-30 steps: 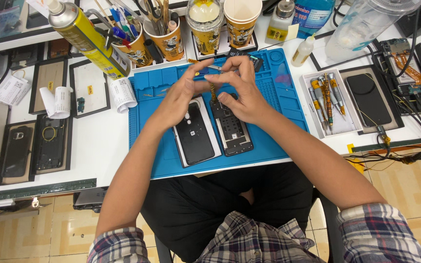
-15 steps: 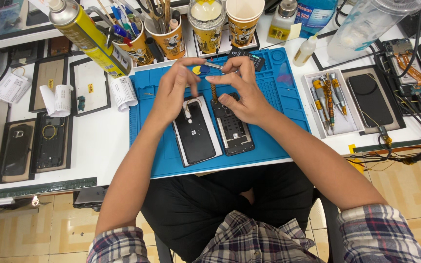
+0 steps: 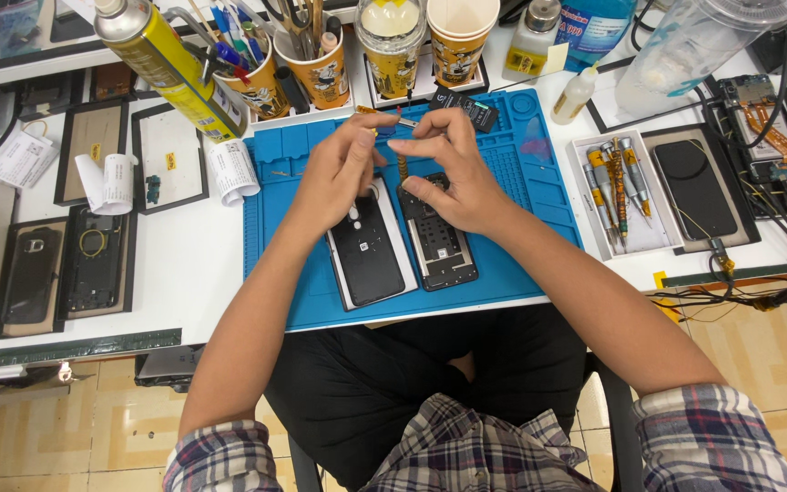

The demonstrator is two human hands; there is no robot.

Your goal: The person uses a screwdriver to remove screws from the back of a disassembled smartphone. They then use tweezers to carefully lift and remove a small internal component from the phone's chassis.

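A thin orange flex strip (image 3: 403, 166) hangs over the open phone frame (image 3: 437, 239), pinched near its top between both hands so it stays clear of the frame. Left hand (image 3: 343, 169) and right hand (image 3: 453, 169) have fingers narrowed on it. Beside lies the back cover (image 3: 366, 248), on the blue mat (image 3: 539, 200) covering the desk (image 3: 184, 273).

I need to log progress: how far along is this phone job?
Done: the back cover is off, lying beside the opened phone on the blue mat. In hand: left hand and right hand pinch a small part above it. Left: the phone remains open, cover unfitted.
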